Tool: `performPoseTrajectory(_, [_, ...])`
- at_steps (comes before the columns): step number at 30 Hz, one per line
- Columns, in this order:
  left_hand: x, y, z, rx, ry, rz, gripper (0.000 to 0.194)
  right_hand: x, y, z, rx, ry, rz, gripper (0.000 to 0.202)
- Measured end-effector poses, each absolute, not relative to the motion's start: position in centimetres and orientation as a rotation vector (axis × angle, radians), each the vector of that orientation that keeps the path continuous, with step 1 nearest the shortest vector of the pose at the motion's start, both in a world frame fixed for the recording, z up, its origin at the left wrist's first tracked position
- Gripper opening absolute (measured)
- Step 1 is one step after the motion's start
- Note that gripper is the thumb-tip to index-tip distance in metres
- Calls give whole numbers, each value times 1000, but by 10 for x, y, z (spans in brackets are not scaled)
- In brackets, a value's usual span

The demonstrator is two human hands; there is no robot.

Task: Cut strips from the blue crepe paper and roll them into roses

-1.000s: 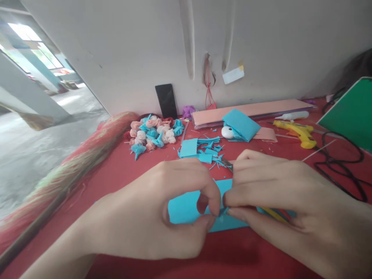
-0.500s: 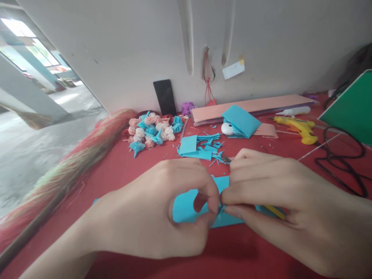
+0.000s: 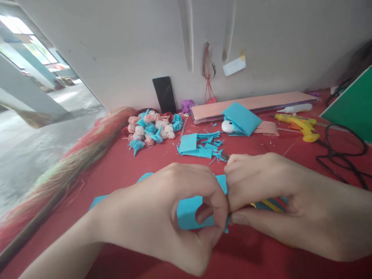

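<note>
Both my hands meet at the front centre, fingertips nearly touching. My left hand is closed in a pinch at the right part of a blue paper sheet, which shows through the ring of its fingers. Against it, the thumb and index finger of my right hand are pinched together; what lies between the fingertips is too small to make out. A yellow-handled tool rests within my right palm, mostly hidden. Cut blue scraps lie just beyond my hands.
Paper roses are piled at the back left, near a leaning black phone. Behind my right hand are folded blue paper, a yellow glue gun and a black cable. A fringed red bundle edges the left side.
Both pinched fingertips have shifted slightly right and are closer together. My right hand has turned a little, and more blue paper shows behind my left hand.
</note>
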State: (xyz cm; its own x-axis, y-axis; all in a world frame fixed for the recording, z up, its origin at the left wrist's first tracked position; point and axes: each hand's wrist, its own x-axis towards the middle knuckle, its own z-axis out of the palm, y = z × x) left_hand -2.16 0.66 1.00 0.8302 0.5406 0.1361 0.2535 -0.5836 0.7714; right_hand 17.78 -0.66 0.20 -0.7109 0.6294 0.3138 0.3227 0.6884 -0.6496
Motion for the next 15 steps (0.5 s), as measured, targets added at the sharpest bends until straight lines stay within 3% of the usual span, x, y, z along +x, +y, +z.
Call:
performPoseTrajectory(9, [-22, 14, 6, 2045, 427, 431, 23, 180, -2, 6, -728, -2401, 1211, 20])
performPoseTrajectory(15, [-25, 20, 8, 1880, 348, 449, 7, 182, 2, 4, -597, -2241, 1198, 14])
